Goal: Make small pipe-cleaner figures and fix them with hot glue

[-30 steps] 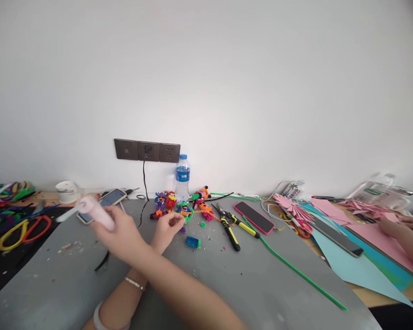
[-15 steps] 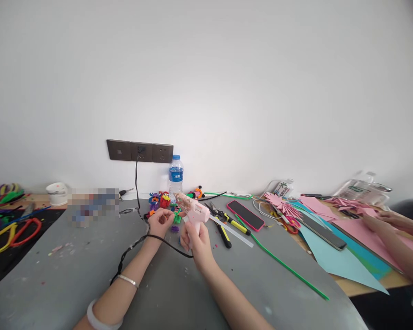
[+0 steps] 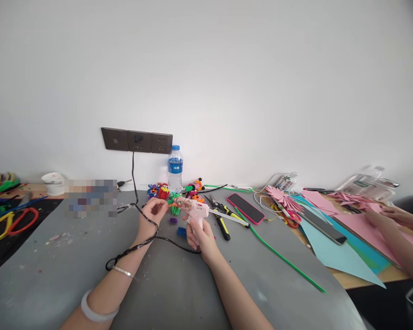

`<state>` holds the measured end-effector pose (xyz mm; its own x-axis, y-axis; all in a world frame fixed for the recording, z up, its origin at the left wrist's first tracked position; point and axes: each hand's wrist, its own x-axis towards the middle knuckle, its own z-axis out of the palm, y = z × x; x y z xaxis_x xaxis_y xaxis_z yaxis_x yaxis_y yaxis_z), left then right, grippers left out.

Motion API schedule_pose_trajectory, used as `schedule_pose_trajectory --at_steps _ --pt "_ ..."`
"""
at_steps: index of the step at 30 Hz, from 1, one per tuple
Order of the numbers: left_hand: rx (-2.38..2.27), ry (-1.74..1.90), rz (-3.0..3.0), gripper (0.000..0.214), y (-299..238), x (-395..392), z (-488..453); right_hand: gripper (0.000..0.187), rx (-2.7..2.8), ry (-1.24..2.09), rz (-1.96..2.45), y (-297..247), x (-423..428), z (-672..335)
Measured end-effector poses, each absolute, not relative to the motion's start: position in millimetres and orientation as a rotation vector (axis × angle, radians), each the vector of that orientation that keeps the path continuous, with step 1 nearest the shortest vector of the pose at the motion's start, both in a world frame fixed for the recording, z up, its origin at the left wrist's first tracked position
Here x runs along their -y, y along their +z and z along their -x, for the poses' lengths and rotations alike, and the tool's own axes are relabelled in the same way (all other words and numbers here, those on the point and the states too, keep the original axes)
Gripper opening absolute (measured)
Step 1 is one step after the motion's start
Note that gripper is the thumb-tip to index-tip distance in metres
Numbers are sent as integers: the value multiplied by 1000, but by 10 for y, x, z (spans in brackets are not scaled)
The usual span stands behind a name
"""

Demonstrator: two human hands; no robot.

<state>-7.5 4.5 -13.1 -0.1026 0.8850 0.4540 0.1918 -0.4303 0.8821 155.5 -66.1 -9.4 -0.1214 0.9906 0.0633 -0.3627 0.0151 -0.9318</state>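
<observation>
My right hand (image 3: 203, 238) is wrapped round the handle of a pale pink hot glue gun (image 3: 199, 210), its nozzle end smeared and pointing left. A clear glue stick (image 3: 229, 217) sticks out of its back. The thumb and fingers of my left hand (image 3: 153, 214) pinch a small orange piece (image 3: 172, 205), which looks like pipe cleaner, close to the nozzle. The black cord (image 3: 134, 250) loops over my left wrist. Just behind are a green fuzzy figure (image 3: 175, 210) and red and purple fuzzy figures. Purple and blue bits (image 3: 181, 232) lie below the gun.
Yellow-black pliers (image 3: 223, 229), a pink-cased phone (image 3: 246, 208) and a long green pipe cleaner (image 3: 282, 257) lie to the right. A water bottle (image 3: 175, 169) stands by the wall. Scissors (image 3: 24, 221) lie far left. Another person's hands (image 3: 382, 222) rest on pink paper at right.
The orange piece now shows between my left fingertips, beside the nozzle. The glue gun has levelled out, and the cord now lies across my left wrist. The view has tipped slightly.
</observation>
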Motion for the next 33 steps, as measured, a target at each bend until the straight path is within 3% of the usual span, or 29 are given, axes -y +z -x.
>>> schedule_pose_trajectory --at_steps 33 --pt "-1179 1544 -1698 15 -94 -6 79 41 1032 1484 853 -19 714 -1545"
